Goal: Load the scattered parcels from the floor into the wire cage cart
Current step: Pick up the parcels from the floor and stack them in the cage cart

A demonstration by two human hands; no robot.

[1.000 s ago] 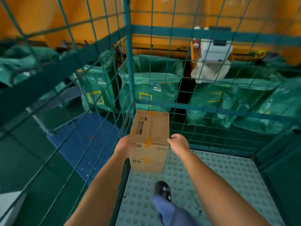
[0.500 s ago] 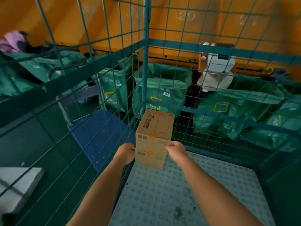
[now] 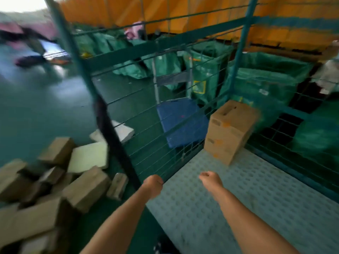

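Both hands — left (image 3: 153,182), right (image 3: 210,178) — loosely curled, empty, box (image 3: 229,131) in cage corner

You stand on a dark green glossy floor (image 3: 40,107) that catches pale light from the upper left. Ahead of you hangs an orange pleated curtain wall (image 3: 201,8), with green woven sacks (image 3: 264,79) lined below it and a blue flat platform trolley (image 3: 181,121) nearby.
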